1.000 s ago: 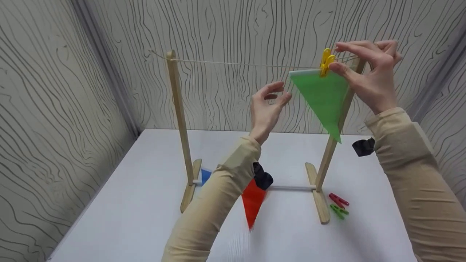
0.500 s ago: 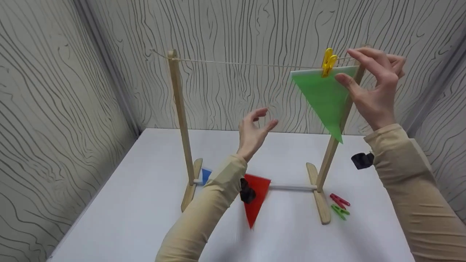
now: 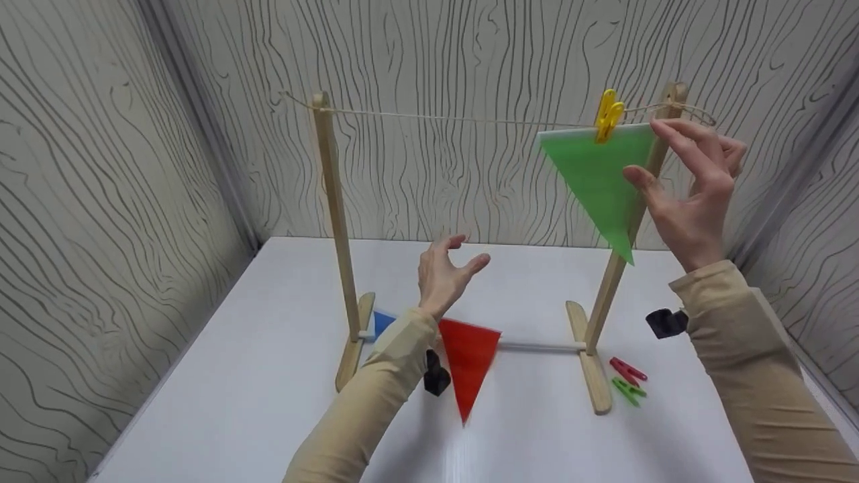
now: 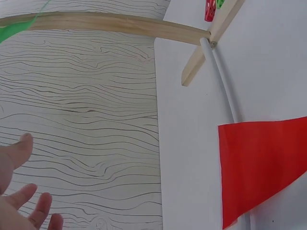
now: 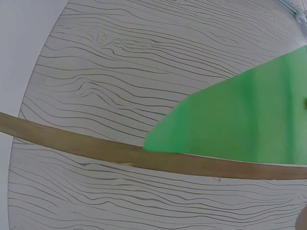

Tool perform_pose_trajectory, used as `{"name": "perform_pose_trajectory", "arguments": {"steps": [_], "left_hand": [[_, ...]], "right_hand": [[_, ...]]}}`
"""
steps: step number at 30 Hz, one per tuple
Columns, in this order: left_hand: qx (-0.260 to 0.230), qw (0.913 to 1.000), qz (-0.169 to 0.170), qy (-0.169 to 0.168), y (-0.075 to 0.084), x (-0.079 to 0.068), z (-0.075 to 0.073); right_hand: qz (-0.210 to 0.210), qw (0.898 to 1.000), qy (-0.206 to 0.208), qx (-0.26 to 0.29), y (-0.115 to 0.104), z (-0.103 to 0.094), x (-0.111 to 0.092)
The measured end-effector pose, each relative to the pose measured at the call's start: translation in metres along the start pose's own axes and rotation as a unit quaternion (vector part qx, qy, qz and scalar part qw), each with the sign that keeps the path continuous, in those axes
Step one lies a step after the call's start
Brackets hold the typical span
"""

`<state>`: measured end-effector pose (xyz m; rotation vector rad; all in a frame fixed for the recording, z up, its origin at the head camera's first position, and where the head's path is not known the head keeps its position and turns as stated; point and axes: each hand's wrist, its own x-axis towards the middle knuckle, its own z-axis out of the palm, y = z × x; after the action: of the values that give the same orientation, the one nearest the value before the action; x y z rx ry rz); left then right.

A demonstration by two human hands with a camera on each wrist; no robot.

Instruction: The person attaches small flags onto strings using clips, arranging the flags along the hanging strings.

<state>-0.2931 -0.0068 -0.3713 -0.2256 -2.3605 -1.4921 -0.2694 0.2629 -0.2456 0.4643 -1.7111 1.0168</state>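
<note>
A green triangular pennant [image 3: 594, 174] hangs point down from the string [image 3: 429, 118], held by a yellow clothespin [image 3: 609, 117] at its top edge. My right hand [image 3: 701, 184] is beside the pennant's right side, index fingertip right at its top corner and thumb spread away, pinching nothing. Lower and to the left, my left hand [image 3: 446, 272] is in the air with thumb and fingers apart, holding nothing. Below it a red pennant [image 3: 472, 362] lies across the white rod [image 3: 543, 345]. Part of a blue pennant [image 3: 384, 323] shows behind my left sleeve.
Two wooden posts, the left post [image 3: 335, 221] and the right post [image 3: 607, 288], carry the string. Red [image 3: 628, 369] and green [image 3: 628, 390] clothespins lie on the white table [image 3: 221, 396] by the right foot. A patterned wall [image 3: 429, 54] stands behind.
My right hand has let go of the yellow clothespin and moved slightly right and down. My left hand has moved down and left, away from the green pennant, which stays hanging.
</note>
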Motion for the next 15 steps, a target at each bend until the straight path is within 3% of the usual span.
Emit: {"name": "perform_pose_trajectory", "arguments": {"steps": [9,15], "left_hand": [[0.043,0.9982,-0.041,-0.01,-0.023,-0.016,0.001],[0.082,0.9947,-0.061,-0.012,-0.04,-0.022,0.006]], "right_hand": [[-0.01,1.0,-0.001,0.012,0.014,-0.003,-0.026],[0.006,1.0,0.003,0.017,0.021,-0.005,-0.046]]}}
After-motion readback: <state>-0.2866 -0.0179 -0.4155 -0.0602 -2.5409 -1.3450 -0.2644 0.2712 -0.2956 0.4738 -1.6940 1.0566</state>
